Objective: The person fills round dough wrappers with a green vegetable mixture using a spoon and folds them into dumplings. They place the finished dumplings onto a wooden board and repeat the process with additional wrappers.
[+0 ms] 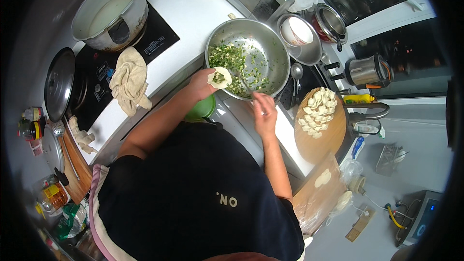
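My left hand (201, 84) holds a round dough wrapper (224, 82) with a small heap of chopped green filling on it. The wrapper is over the near left rim of a large steel bowl (274, 53). Inside the bowl, a loose mix of chopped greens and pale bits (226, 55) lies mostly towards the left and near side. My right hand (265, 113) grips the handle of a thin metal utensil, likely a spoon (245, 84), at the near right rim. Its far end points into the bowl beside the wrapper and is hard to make out.
Right of the bowl, folded dumplings (319, 110) cover part of a round wooden board (322, 146). Flat wrappers (323, 178) lie on another board (311, 199). Left are a large pot (132, 29) on the cooktop (159, 38), a cloth (128, 76) and a lid (59, 83).
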The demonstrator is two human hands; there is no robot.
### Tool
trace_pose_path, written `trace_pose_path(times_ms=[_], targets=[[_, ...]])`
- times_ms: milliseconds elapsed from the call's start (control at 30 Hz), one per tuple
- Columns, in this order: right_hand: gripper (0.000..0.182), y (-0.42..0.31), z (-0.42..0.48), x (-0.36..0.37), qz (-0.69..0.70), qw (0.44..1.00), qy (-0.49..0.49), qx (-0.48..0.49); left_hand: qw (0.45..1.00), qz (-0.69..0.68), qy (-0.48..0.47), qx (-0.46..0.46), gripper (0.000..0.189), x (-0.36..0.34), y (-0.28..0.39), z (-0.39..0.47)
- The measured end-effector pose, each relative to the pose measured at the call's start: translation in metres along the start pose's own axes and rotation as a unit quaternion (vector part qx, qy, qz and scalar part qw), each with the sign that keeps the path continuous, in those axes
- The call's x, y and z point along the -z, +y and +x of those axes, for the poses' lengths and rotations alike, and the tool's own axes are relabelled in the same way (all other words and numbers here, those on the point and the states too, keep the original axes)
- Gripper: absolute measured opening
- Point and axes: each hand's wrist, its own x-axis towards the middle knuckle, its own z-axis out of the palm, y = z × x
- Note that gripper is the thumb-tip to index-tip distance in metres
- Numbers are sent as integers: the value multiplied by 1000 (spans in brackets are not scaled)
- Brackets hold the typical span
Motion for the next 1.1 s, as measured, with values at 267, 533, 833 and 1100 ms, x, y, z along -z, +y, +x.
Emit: trace_pose_path(times_ms=[267, 533, 833, 1100], targets=[[31, -5, -11, -13, -130, 974, -34, 182, 997, 17, 72, -28, 29, -24, 6, -6], [15, 18, 11, -34, -173, 975, -103, 94, 1000, 11, -22, 17, 31, -11, 14, -7], [21, 1, 20, -36, -75, 995, -54, 21, 995, 39, -82, 40, 34, -27, 9, -28], [14, -12, 22, -38, 34, 997, 55, -33, 995, 27, -91, 9, 33, -43, -8, -31]])
